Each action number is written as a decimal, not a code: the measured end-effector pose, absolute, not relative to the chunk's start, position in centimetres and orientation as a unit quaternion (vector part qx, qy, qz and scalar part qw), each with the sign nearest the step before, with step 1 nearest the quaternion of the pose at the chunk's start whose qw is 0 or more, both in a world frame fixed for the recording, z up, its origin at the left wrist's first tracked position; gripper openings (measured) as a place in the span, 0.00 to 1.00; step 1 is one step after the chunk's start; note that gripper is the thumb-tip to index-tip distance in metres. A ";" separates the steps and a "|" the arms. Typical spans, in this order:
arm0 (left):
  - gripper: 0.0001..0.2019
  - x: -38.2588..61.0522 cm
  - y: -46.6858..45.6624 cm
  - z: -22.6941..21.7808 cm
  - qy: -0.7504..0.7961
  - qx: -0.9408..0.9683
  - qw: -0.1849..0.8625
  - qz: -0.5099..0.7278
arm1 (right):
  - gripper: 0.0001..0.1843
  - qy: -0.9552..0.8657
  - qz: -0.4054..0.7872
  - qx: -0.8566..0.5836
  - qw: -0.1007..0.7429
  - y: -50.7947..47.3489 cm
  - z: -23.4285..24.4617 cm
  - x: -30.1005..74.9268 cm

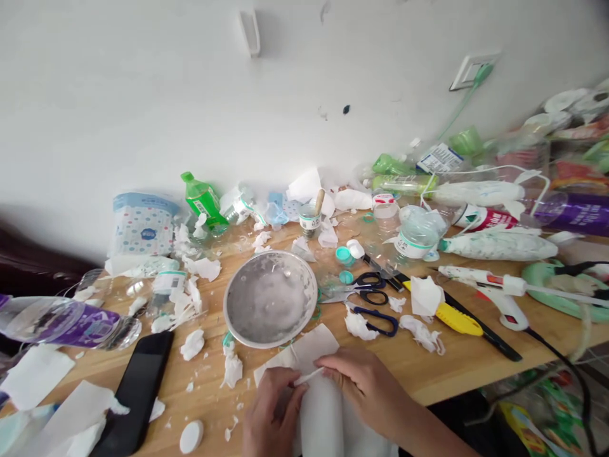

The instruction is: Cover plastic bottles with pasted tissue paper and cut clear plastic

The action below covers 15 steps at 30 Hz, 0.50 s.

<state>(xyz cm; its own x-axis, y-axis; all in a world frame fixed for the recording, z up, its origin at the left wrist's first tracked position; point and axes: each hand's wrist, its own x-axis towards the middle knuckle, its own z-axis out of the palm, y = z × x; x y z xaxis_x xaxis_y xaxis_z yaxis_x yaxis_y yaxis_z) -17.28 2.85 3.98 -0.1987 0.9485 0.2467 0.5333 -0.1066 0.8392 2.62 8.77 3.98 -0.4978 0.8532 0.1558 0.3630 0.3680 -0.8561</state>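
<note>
Head view: left hand (273,412) and right hand (368,387) pinch a paper strip (309,377) over the white roll (321,412), which lies lengthwise toward the bowl (270,298); the green bottle (203,202) label is unreadable.

Bowl (270,298) at centre of the surface (451,368), paper sheet (309,348) just before it in left hand (271,416) and right hand (368,387), scissors (366,287) right of the bowl, glue gun (497,293) farther right, phone (137,390) left of the hands
</note>
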 end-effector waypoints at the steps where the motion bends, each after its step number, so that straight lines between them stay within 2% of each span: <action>1: 0.05 -17.1 2.8 3.9 0.630 0.573 0.236 0.467 | 0.14 -0.764 0.404 -0.400 0.304 8.8 4.1 2.6; 9: 0.10 -17.3 2.9 3.8 0.659 0.458 0.305 0.513 | 0.11 -0.749 0.437 -0.415 0.275 9.5 5.2 2.7; 15: 0.11 -19.0 3.6 4.1 0.653 0.420 0.400 0.487 | 0.13 -0.737 0.428 -0.451 0.263 9.6 5.5 2.7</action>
<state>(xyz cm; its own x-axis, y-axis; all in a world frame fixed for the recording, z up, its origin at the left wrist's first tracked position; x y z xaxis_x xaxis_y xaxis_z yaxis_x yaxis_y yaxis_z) -18.95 3.61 4.10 -0.3260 0.9385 -0.1134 0.1593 0.1728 0.9720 2.65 9.56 5.53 -0.4546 0.8907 0.0006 0.4408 0.2256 -0.8688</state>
